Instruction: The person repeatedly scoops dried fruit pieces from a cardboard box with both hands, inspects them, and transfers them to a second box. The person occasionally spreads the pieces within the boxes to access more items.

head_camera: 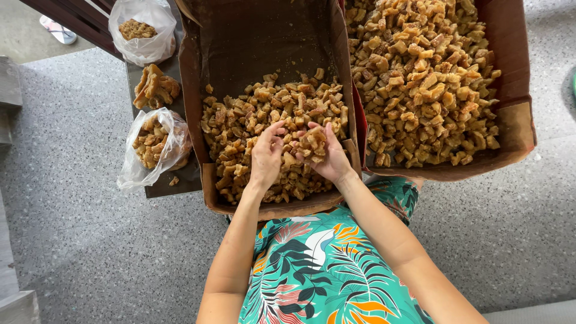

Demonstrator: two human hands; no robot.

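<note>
Two brown cardboard boxes sit in front of me, both holding golden-brown fried crackling pieces. The left box (193, 90) is about half full; the right box (510, 126) is heaped. My right hand (327, 157) is cupped palm-up over the left box, holding a handful of pieces (312, 144). My left hand (267, 157) rests palm-down on the pile beside it, fingers spread and touching pieces near the right hand.
On a dark narrow bench (180, 174) left of the boxes lie a clear plastic bag of pieces (153, 144), a loose pile (155, 87) and a tied white bag (144, 30). The floor is grey speckled stone (78, 210). A sandal (57, 30) lies at top left.
</note>
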